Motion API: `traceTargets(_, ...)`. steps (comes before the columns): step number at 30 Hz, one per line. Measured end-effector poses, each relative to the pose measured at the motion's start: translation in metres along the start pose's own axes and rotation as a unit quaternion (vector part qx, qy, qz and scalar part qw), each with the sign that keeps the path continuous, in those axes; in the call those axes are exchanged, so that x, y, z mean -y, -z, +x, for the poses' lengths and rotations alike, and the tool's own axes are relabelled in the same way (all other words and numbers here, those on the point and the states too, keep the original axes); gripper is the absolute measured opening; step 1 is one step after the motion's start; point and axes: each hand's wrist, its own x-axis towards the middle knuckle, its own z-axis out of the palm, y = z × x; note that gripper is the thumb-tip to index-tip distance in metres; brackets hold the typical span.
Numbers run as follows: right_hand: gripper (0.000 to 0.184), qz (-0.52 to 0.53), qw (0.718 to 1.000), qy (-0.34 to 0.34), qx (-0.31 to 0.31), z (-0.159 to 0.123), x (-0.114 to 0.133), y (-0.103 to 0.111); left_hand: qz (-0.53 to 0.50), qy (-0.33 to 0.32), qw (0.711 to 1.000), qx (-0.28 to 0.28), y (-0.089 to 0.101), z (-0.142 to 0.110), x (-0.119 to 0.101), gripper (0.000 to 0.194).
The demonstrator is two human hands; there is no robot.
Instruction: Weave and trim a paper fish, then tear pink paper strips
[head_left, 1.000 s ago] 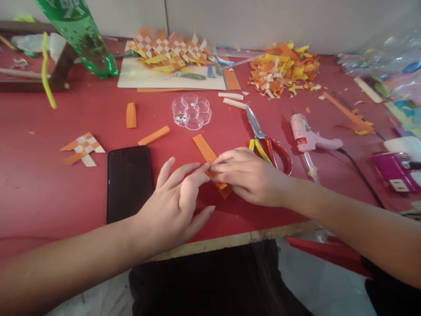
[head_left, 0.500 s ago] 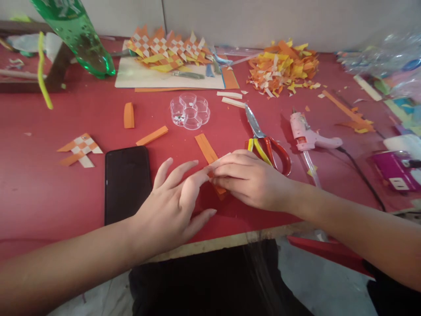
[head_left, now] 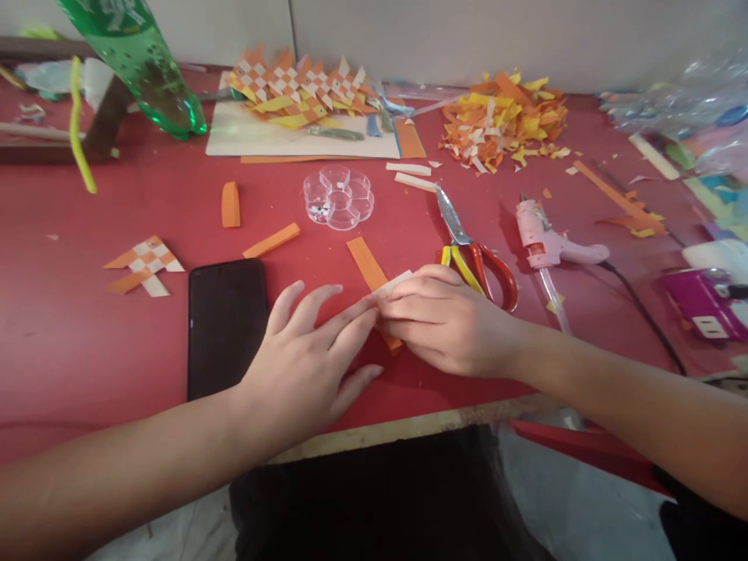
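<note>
An orange paper strip (head_left: 365, 263) lies slantwise on the red table, crossed by a white paper strip (head_left: 393, 286). My right hand (head_left: 449, 323) is closed over the crossing, fingertips gripping the white strip and hiding most of it. With fingers spread, my left hand (head_left: 319, 343) touches the crossing with one or two fingertips; its other fingers are raised. Beyond my right hand lie scissors (head_left: 461, 241) with red and yellow handles. Left of my left hand is a black phone (head_left: 227, 327), and past it a woven orange-and-white paper fish (head_left: 147, 265).
Folded orange strips (head_left: 231, 205) and a clear flower-shaped bead tray (head_left: 339, 199) stand mid-table. A pink glue gun (head_left: 541, 238) with its cord is at right. Behind are a paper scrap heap (head_left: 506, 121), several woven fish (head_left: 301, 82) and a green bottle (head_left: 149, 78).
The left hand's fingertips have straightened and come down onto the crossing of the strips. The right hand has hardly moved; slightly more of the white strip shows.
</note>
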Motion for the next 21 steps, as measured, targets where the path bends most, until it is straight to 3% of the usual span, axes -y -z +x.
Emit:
traceTargets(6,0.037,0.022,0.997,-0.026,0.066,-0.014,0.005,0.007,-0.010,-0.015,1.000,-0.010,-0.002,-0.002,0.002,0.043)
traceTargets(21,0.034,0.036,0.998,-0.041,0.040,-0.016,0.005,0.005,0.016,-0.042,0.999,-0.009,-0.004,-0.002,0.000,0.055)
